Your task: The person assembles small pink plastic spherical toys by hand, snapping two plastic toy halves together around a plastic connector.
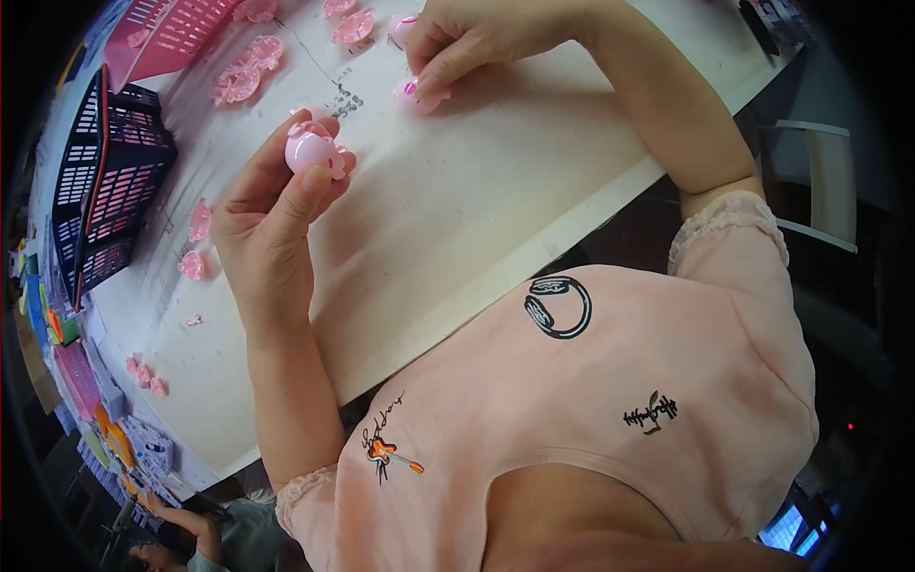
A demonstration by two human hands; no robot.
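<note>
My left hand (272, 205) is raised over the table, with thumb and fingers closed on a glossy pink rounded plastic piece (313, 151) that has small tabs at its rim. Farther right, my right hand (481, 43) reaches down with its fingertips pinched on another pink rounded piece (419, 96), which rests on the tabletop and shows a brighter pink spot. Just beyond those fingers sits a similar pink piece (400, 29), partly covered by the hand. What kind of product these parts belong to, I cannot tell.
Pink scalloped parts (250, 71) lie grouped on the white table (457, 210), with several more along its left side. A dark blue basket (110, 181) and a pink basket (167, 38) stand at the left. Another person (219, 534) sits at the lower left.
</note>
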